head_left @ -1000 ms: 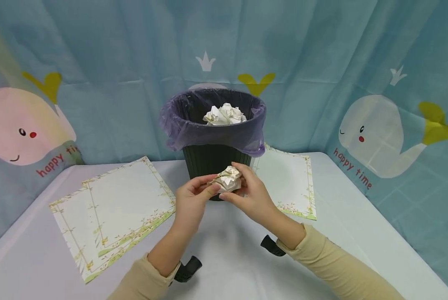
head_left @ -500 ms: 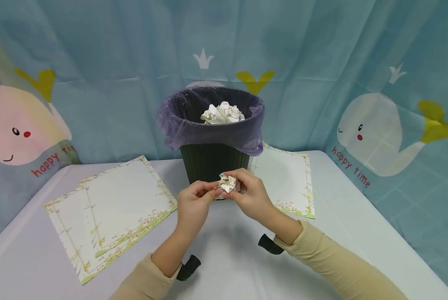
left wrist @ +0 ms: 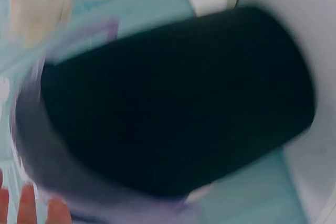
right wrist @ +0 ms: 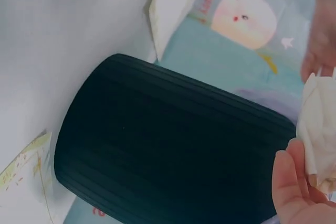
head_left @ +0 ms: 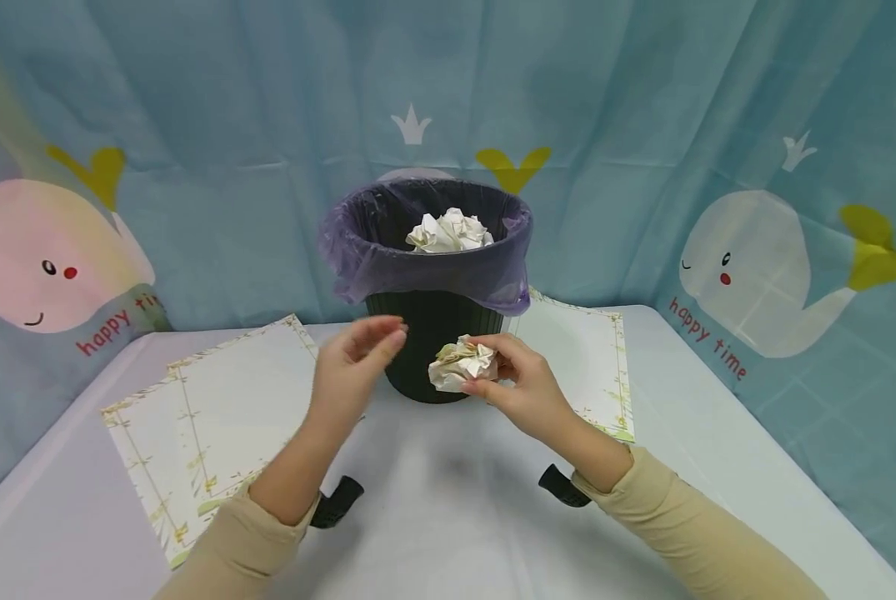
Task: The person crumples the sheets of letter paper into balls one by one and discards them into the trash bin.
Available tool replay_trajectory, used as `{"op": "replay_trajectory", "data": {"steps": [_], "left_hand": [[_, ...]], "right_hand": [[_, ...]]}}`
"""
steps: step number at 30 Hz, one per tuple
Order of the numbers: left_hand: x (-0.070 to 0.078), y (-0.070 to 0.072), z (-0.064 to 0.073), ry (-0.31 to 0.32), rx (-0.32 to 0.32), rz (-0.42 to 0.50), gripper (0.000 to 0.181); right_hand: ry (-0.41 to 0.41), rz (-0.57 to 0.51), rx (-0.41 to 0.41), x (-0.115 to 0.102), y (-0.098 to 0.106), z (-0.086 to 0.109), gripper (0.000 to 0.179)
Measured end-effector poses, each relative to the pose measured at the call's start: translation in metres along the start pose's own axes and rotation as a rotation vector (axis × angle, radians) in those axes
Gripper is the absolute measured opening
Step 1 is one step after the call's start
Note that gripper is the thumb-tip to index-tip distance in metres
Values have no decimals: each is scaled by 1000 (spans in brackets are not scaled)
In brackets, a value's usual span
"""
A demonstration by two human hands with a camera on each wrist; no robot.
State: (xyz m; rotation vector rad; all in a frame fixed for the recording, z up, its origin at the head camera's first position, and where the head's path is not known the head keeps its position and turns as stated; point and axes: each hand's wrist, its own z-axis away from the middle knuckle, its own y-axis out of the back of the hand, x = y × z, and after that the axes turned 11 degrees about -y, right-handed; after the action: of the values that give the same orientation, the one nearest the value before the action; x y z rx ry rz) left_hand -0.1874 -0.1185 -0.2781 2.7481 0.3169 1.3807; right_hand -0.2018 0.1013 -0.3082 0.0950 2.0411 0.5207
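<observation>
My right hand (head_left: 528, 387) pinches a crumpled paper ball (head_left: 457, 368) between thumb and fingers, raised in front of a dark trash can (head_left: 436, 321). In the right wrist view the paper ball (right wrist: 319, 121) sits at the right edge, fingers (right wrist: 289, 182) against it. My left hand (head_left: 353, 367) is apart from the ball, to its left, fingers loosely bent and nothing visible between them. The left wrist view, blurred, catches only its fingertips (left wrist: 27, 208) at the lower left corner.
A purple bag (head_left: 432, 271) lines the can, and more crumpled paper (head_left: 450, 231) shows inside its mouth. Bordered paper sheets (head_left: 237, 417) overlap on the white table at left. Another sheet (head_left: 578, 358) lies behind the right hand. A blue curtain (head_left: 605, 100) hangs behind.
Both hands gripped the paper ball earlier; my left hand has let go and moved off to the left and up. The right hand keeps hold of the ball, which looks wider now.
</observation>
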Motion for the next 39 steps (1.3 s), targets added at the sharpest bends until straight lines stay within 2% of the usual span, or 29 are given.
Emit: {"op": "replay_trajectory", "data": {"steps": [2,4,5,9,12,16,19,23,26,28,35,39], "left_hand": [[7,12,-24,-46,120,-10,29],[13,23,-51,-67,182,-28,38],[16,28,-64,-65,193,-35,43],[16,41,-103,78,132,8,58],[9,46,-118,199,98,86,63],[-3,46,-125,284,82,230,63],[-8,45,-125,294,95,347,61],[-10,43,-123,288,116,390,62],[-10,40,-122,291,131,413,64],[-9,38,-122,291,140,423,65],[-10,32,-122,286,153,417,64],[-11,29,-121,262,162,431,64]], "right_hand": [[0,10,-4,0,5,0,47],[1,19,-10,-1,8,0,48],[1,20,-13,-1,9,0,48],[-18,14,-32,-3,12,1,48],[-60,6,-51,-3,14,2,48],[-124,-34,-63,-9,20,1,49],[-134,-75,-56,-18,29,-4,51],[-84,-191,-53,-32,42,-19,60],[-81,-337,-60,-47,51,-37,60],[-99,-395,-55,-59,56,-51,59],[-241,-365,31,-103,56,-108,59],[-350,-240,89,-119,45,-147,68]]}}
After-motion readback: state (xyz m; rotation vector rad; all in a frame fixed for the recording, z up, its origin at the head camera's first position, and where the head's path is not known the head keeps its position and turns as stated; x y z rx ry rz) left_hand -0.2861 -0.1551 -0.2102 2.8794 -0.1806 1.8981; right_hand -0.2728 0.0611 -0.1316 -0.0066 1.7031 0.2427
